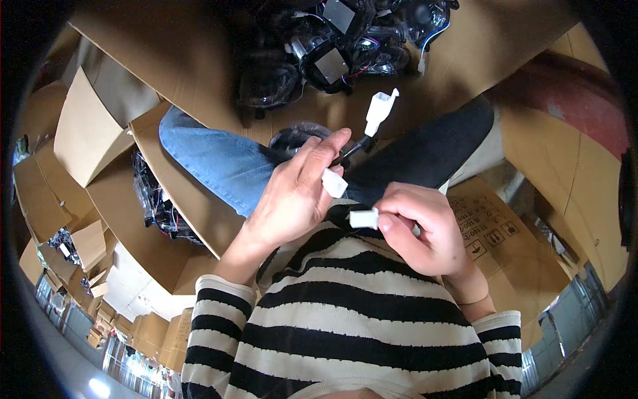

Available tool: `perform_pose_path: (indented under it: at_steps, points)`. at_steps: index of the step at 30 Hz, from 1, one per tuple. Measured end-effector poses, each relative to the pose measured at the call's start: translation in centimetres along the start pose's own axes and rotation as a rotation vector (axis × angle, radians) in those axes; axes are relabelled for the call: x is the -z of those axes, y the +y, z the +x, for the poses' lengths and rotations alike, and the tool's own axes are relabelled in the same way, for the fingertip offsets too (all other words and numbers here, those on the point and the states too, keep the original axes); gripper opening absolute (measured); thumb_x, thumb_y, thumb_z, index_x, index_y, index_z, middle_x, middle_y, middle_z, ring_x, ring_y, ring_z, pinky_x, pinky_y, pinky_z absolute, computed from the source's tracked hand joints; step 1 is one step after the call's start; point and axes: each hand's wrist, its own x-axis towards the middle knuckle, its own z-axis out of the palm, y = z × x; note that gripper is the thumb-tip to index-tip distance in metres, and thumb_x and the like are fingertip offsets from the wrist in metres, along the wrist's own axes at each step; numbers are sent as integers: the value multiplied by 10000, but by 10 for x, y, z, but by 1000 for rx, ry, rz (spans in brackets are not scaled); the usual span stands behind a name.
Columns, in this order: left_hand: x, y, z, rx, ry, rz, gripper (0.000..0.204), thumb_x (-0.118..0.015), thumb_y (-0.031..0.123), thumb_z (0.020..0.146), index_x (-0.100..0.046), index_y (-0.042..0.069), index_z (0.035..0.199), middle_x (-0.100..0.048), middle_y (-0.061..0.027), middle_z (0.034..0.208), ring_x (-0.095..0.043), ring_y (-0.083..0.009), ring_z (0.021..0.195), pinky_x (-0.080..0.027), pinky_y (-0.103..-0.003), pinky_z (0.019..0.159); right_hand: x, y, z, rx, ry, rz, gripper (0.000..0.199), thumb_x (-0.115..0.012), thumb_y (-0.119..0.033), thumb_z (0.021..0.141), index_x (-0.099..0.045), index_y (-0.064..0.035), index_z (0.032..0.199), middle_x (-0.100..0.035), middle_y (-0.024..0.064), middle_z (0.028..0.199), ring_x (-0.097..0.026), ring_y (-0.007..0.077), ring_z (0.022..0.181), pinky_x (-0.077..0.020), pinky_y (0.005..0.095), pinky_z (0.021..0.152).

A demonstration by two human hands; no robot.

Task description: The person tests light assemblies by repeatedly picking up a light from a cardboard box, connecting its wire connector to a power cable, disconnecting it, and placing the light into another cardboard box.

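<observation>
My left hand is closed over my lap, with a white plastic connector between thumb and fingers. A black cable comes out past its fingertips and ends in a larger white connector with a clip. Close by on the right, my right hand pinches another white connector between thumb and forefinger. The two small connectors face each other, apart. Behind my left hand a dark lamp unit with a clear cover shows in part; my fingers hide the rest.
Ahead of my knees, several black lamp units with loose wires are heaped on cardboard. To the left, an open carton holds more lamp units. A printed carton stands at my right. Further boxes lie at far left.
</observation>
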Motion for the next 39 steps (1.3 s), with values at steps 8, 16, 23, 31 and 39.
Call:
perform_pose_path:
  at_steps: [8, 16, 23, 31, 39]
  points:
    - [-2, 0, -6, 17, 5, 213, 364, -542, -10, 709, -444, 11, 1059, -514, -148, 844, -558, -306, 640, -473, -346, 517, -10, 5, 8, 67, 174, -172, 27, -530, 11, 732, -520, 23, 710, -453, 66, 577, -383, 121, 448, -258, 236, 411]
    - [-2, -11, -3, -28, 75, 246, 366, -554, -33, 674, -468, 2, 1028, -528, -115, 764, -555, -262, 627, -470, -319, 523, -14, 10, 11, 114, 218, -432, 81, -553, -3, 692, -473, -21, 692, -455, 104, 606, -491, 265, 537, -382, 344, 476]
    - [-12, -9, -7, -36, 154, 209, 512, -582, -21, 578, -465, 7, 1076, -523, -90, 713, -559, -227, 614, -459, -301, 519, -19, 13, 13, 116, 236, -487, 71, -551, -2, 698, -482, -16, 700, -457, 98, 617, -481, 264, 538, -374, 350, 480]
    - [-4, -16, -21, 152, 258, -390, 237, -542, 16, 772, -557, 24, 1009, -620, -90, 853, -563, -115, 559, -433, -217, 501, 11, 3, -1, -126, 78, 35, 112, -502, -5, 779, -550, 28, 875, -507, 52, 619, -490, 103, 535, -368, 222, 485]
    - [22, -13, -26, 49, 132, -399, 226, -552, -7, 753, -588, 17, 974, -577, -61, 679, -474, -88, 486, -358, -210, 447, 20, -15, 5, -290, 64, 235, 75, -517, -11, 765, -551, 19, 825, -537, 20, 615, -494, 56, 533, -370, 186, 489]
